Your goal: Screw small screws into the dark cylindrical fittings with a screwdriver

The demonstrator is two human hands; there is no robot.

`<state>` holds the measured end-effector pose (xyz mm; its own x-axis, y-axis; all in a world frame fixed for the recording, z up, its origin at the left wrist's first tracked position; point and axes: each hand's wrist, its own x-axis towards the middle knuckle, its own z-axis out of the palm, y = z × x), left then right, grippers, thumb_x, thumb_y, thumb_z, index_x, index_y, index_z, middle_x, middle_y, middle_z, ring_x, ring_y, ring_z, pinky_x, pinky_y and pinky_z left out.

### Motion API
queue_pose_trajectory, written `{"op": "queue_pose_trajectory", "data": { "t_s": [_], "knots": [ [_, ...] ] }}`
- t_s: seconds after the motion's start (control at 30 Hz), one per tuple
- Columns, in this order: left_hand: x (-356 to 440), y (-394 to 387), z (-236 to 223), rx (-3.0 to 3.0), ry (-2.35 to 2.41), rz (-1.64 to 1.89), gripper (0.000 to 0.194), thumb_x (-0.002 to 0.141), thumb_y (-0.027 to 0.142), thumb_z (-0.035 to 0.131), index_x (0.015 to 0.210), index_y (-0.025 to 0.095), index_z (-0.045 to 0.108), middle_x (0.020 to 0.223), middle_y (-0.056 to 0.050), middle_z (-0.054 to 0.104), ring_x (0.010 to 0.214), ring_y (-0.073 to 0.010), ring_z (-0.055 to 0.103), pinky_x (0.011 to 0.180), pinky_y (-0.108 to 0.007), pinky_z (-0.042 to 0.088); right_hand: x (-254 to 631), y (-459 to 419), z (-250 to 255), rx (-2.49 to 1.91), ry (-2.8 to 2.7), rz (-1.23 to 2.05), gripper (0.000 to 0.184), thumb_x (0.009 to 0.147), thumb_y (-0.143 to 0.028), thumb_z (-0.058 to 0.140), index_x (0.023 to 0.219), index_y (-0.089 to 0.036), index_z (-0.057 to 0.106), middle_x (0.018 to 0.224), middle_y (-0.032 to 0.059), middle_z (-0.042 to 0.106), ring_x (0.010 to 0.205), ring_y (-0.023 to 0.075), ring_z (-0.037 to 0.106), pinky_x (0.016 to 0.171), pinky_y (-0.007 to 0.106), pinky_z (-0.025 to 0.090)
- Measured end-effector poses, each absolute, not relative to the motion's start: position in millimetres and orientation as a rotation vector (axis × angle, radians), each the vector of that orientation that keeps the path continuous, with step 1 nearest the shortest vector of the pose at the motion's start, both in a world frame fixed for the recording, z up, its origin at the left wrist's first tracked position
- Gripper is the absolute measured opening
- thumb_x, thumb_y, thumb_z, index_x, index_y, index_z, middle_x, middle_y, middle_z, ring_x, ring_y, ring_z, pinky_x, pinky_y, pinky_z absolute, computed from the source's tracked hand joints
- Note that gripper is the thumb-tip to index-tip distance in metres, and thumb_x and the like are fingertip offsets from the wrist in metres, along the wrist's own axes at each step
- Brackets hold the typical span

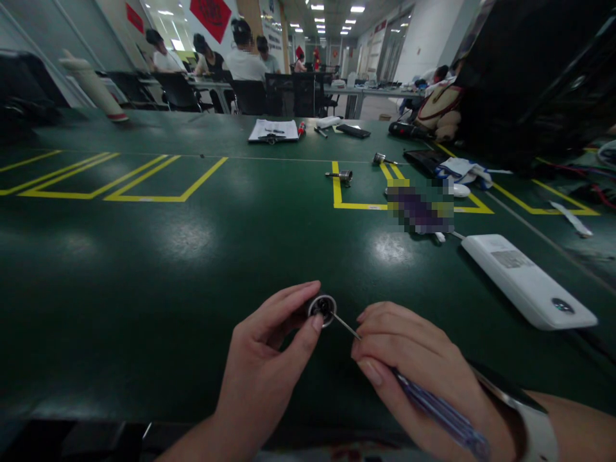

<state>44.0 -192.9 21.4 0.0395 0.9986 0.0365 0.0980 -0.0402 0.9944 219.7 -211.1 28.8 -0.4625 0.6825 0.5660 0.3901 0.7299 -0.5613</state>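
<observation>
Between the thumb and fingers of my left hand (pixel 269 353) is a small round metal part (pixel 323 310), its open, dark inside facing me. My right hand (pixel 409 359) grips a screwdriver with a translucent bluish handle (pixel 440 410). The thin shaft points left, and its tip reaches into the opening of the metal part. What the tip touches inside is too dark to make out. Two metal parts with shafts lie farther off: one (pixel 341 176) inside a yellow-taped area, another (pixel 382 158) behind it to the right.
A white power bank (pixel 524 279) lies at the right, cabled to a pixelated item (pixel 418 208). Farther back are a clipboard (pixel 273 131), a dark phone-like slab (pixel 353 131) and a white-blue cloth (pixel 462 171). A pale bottle-like object (pixel 96 86) stands far left. People sit at tables beyond.
</observation>
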Motion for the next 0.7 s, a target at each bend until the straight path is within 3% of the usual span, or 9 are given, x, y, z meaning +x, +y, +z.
{"op": "queue_pose_trajectory", "data": {
  "t_s": [0.27,0.7],
  "knots": [
    [46.8,-191.4,21.7,1.242,1.235,1.172,0.022,0.070,0.017,0.066,0.092,0.017,0.063,0.100,-0.006,0.070,0.088,-0.0177,0.066,0.077,-0.025,0.056,217.0,-210.4,33.2,-0.702,-2.082,0.359,0.013,0.082,-0.009,0.047,0.088,-0.010,0.060,0.073,0.0076,0.064,0.077,0.0170,0.060,0.076,0.035,0.053],
    [48.0,-194.7,21.6,1.426,1.259,1.215,0.007,0.071,0.012,0.061,0.075,0.017,0.062,0.098,-0.005,0.070,0.087,-0.0162,0.067,0.073,-0.024,0.056,212.5,-210.1,33.1,-0.707,-2.107,0.388,0.011,0.080,-0.007,0.049,0.082,-0.011,0.059,0.069,0.0074,0.064,0.071,0.0171,0.059,0.072,0.035,0.053]
  ]
}}
